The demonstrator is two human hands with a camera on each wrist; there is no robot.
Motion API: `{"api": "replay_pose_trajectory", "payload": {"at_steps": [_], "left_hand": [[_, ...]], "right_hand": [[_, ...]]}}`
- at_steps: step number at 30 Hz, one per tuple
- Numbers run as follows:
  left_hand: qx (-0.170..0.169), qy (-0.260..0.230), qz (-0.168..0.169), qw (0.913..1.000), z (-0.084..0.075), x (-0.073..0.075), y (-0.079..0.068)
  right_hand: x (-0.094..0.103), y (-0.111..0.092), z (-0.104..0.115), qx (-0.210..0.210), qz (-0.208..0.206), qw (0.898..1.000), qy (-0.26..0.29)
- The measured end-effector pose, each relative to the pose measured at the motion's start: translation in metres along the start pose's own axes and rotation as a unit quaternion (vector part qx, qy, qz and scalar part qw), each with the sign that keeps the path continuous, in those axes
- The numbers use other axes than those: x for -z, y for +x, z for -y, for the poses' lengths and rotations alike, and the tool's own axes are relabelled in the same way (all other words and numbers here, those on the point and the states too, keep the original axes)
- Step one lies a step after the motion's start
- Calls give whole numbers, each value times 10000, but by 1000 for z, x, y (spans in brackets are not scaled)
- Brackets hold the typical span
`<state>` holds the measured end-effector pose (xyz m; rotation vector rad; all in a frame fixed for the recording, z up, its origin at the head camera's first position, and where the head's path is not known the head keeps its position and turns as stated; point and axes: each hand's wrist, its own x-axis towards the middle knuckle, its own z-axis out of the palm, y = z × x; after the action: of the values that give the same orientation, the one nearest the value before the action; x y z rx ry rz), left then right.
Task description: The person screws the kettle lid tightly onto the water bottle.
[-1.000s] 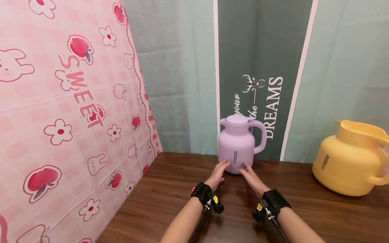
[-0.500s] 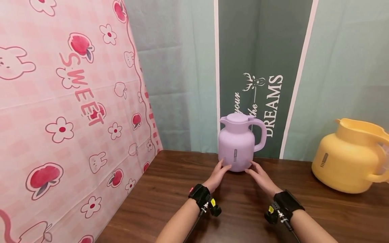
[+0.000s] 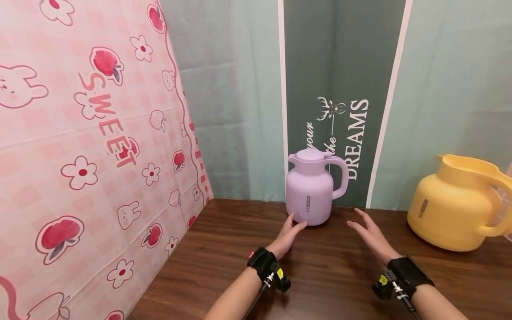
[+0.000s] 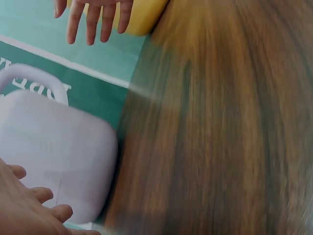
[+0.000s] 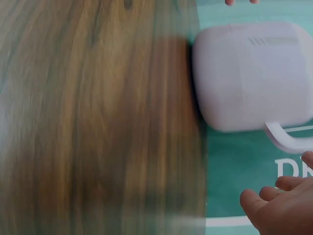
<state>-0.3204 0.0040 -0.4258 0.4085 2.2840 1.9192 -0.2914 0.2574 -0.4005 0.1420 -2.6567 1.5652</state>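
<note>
Wooden table (image 3: 328, 280) ends at green curtain (image 3: 236, 111). Left hand (image 3: 285, 238) spread, empty, by base of lilac jug (image 3: 309, 189); right hand (image 3: 372, 238) spread, empty, gap to lilac jug; yellow jug (image 3: 452, 209) right of that hand.

The counter (image 3: 324, 284) is dark brown wood with streaky grain, faintly shiny in front of the purple jug (image 3: 310, 189). The purple jug stands upright directly on it, close to the back edge. To the purple jug's right, well apart, a yellow jug (image 3: 452, 213) also stands on the wood.
</note>
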Motion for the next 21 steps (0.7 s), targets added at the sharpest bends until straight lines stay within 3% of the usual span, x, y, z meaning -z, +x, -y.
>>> {"api": "replay_pose_trajectory", "payload": {"at_steps": [10, 21], "left_hand": [[-215, -162, 240, 9994, -13, -16, -9], [-286, -25, 885, 9957, -22, -34, -37]], "right_hand": [[38, -15, -14, 690, -757, 9947, -122], [101, -23, -10, 1347, -1622, 9771, -273]]}}
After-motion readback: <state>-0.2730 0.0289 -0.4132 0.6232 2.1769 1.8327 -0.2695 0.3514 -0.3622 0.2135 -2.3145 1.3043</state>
